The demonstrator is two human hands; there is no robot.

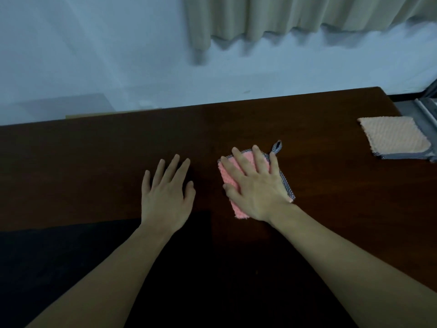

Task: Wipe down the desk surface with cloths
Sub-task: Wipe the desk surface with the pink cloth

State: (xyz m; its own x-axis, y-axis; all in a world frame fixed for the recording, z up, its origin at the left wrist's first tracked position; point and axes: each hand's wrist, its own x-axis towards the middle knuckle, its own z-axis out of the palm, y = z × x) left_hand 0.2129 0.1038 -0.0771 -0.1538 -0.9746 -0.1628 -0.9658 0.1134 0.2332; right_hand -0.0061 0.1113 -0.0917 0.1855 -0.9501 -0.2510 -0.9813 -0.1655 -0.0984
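The right hand (254, 188) lies flat on a pink cloth (228, 182), fingers straight and spread apart, palm pressing the cloth onto the dark brown desk (94, 166); nothing is pinched or curled round, the hand simply bears down from above; the cloth shows past the fingertips on the far side, along the thumb side towards the other hand, and at the near corner just beside the wrist; a grey dotted trim (287, 187) runs along the cloth's edge on the little-finger side, and a small hanging loop (276, 146) of the same grey fabric sticks out just beyond the little finger's tip, lying on the wood; the left hand (166, 197) rests near the right, palm down on the bare desk, fingers straight and slightly fanned, holding nothing, with a gap of wood between its thumb and the pink cloth; well apart from the pressing hand, out past its little-finger side and farther from the person, a peach cloth (393, 137) with a grey border lies flat at the desk's right end, touched by neither hand; beyond both hands' fingertips stands a pale wall (94, 55), with beige curtains (283, 15) hanging above the desk's far edge.
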